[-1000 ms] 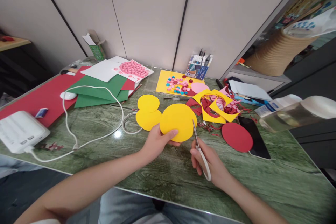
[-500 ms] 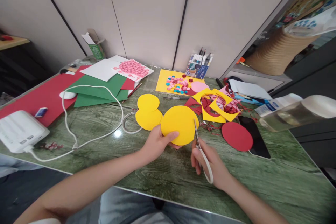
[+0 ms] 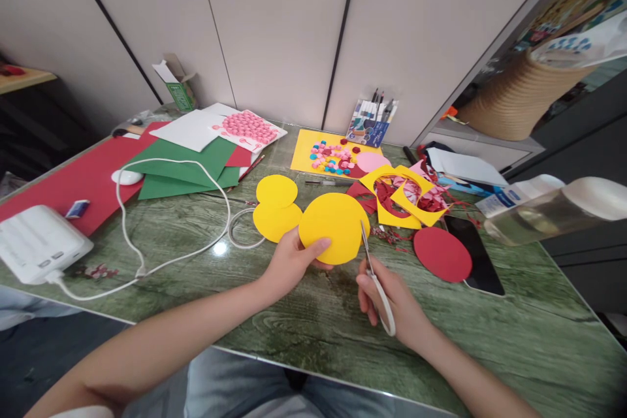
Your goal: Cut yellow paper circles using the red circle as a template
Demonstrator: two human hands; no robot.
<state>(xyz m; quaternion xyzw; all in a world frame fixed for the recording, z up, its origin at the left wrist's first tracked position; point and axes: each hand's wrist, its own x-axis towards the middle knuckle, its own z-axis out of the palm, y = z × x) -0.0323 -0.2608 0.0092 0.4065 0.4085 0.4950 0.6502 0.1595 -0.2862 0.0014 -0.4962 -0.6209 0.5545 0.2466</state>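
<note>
A round piece of yellow paper [image 3: 330, 222] is pinched in my left hand [image 3: 291, 258], thumb on top and fingers mostly hidden beneath. My right hand [image 3: 392, 297] grips white-handled scissors [image 3: 382, 300], whose blades point up at the paper's right edge. A corner shows at the paper's lower right. Just left of it, two yellow paper circles [image 3: 277, 192] overlap on the table. Yellow sheets with round holes [image 3: 411, 199] lie at the right over red and pink scraps. Nearer me, a red paper circle [image 3: 442, 255] partly covers a black phone [image 3: 477, 261].
A white charger box [image 3: 42, 245] with a looped white cable [image 3: 183, 268] stands at the left. Green paper [image 3: 181, 176] lies behind it. Small coloured paper balls [image 3: 333, 158] sit on a yellow sheet at the back. A clear bottle [image 3: 553, 212] is at the right.
The yellow paper has turned slightly in my left hand and shifted a little up and left. My right hand and the scissors have moved slightly up with it.
</note>
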